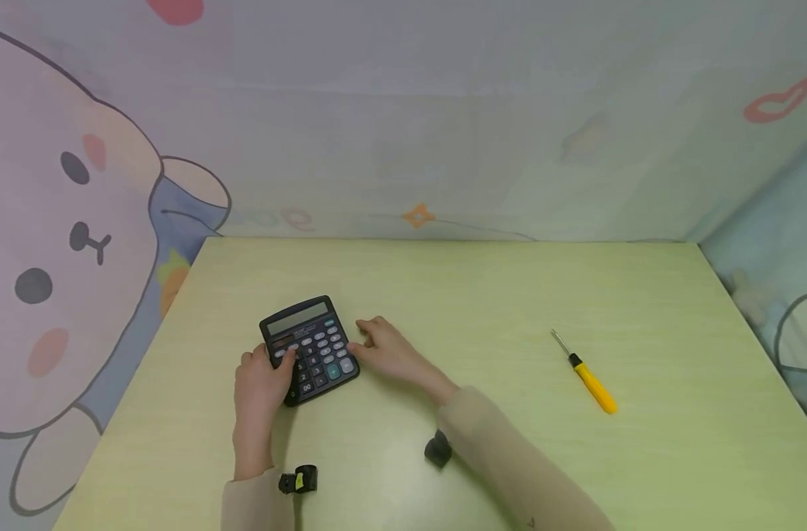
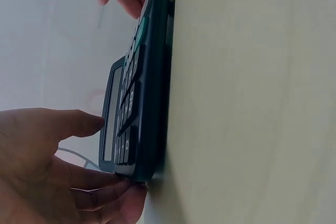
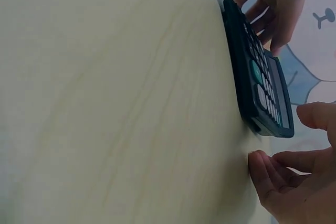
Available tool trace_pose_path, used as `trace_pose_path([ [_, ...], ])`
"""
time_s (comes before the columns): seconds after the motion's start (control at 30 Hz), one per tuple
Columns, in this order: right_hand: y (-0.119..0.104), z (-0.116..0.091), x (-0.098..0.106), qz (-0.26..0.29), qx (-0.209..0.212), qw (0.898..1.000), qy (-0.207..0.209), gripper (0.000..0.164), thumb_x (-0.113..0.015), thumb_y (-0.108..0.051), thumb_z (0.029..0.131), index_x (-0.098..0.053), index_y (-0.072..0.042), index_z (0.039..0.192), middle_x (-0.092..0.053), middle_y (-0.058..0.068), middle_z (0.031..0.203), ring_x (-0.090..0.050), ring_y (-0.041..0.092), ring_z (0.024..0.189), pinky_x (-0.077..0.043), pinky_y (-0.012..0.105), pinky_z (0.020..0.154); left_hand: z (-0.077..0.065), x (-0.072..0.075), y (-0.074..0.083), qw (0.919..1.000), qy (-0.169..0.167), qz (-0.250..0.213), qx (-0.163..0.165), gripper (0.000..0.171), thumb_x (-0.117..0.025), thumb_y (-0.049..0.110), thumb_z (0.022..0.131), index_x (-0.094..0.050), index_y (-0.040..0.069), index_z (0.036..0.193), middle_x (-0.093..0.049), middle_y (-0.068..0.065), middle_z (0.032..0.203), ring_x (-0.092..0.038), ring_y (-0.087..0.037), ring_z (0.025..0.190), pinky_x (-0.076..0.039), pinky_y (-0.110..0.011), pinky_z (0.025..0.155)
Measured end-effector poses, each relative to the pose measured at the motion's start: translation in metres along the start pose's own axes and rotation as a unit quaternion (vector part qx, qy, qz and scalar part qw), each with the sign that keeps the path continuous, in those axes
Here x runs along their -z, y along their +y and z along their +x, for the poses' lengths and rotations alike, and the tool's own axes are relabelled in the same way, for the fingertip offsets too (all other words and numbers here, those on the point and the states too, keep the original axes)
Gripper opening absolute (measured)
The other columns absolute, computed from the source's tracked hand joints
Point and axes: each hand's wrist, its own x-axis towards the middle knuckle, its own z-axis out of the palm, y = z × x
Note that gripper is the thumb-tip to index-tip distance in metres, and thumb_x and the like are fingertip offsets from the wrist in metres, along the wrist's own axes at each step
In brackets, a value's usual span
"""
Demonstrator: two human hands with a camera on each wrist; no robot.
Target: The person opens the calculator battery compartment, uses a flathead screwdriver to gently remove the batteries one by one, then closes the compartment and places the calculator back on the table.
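Note:
A black desktop calculator [image 1: 313, 350] lies slightly turned on the table, its display toward the far side. My left hand [image 1: 260, 380] holds it by the left edge, thumb over the keys and fingers along the side. In the left wrist view, those fingers [image 2: 110, 200] reach the lower edge of the calculator [image 2: 157, 77]. On the other side is my right hand [image 1: 393, 354], thumb close by the right edge and fingers loosely bent. The right wrist view shows a gap between that right hand [image 3: 294, 166] and the calculator [image 3: 247, 72].
A screwdriver [image 1: 592, 383] with a yellow handle lies on the right part of the pale table [image 1: 496, 295]. Small black devices sit at both wrists. A patterned cloth [image 1: 443, 133] hangs behind the table, and a dark cable loop [image 1: 778, 332] shows at far right.

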Motion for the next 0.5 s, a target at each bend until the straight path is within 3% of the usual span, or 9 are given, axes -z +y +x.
trace_pose_path([
  [0.23, -0.007, 0.013, -0.004, -0.017, -0.004, 1.0, -0.024, 0.057, -0.055, -0.029, 0.096, -0.044, 0.004, 0.14, -0.053, 0.012, 0.108, -0.046, 0.015, 0.089, -0.044, 0.026, 0.08, 0.003, 0.003, 0.001, 0.9997, -0.013, 0.021, 0.002, 0.066, -0.046, 0.033, 0.096, -0.04, -0.025, 0.126, -0.046, -0.041, 0.117, -0.051, -0.055, 0.105, -0.045, -0.058, 0.083],
  [0.5, -0.007, 0.028, -0.007, -0.041, -0.006, 0.998, -0.037, 0.055, -0.054, -0.031, 0.096, -0.046, 0.002, 0.139, -0.045, 0.006, 0.095, -0.041, 0.014, 0.083, -0.036, 0.021, 0.069, 0.007, 0.0, -0.002, 0.9996, -0.026, 0.002, 0.007, 0.064, -0.044, 0.034, 0.096, -0.04, -0.024, 0.125, -0.05, -0.041, 0.117, -0.054, -0.05, 0.102, -0.045, -0.056, 0.082],
])
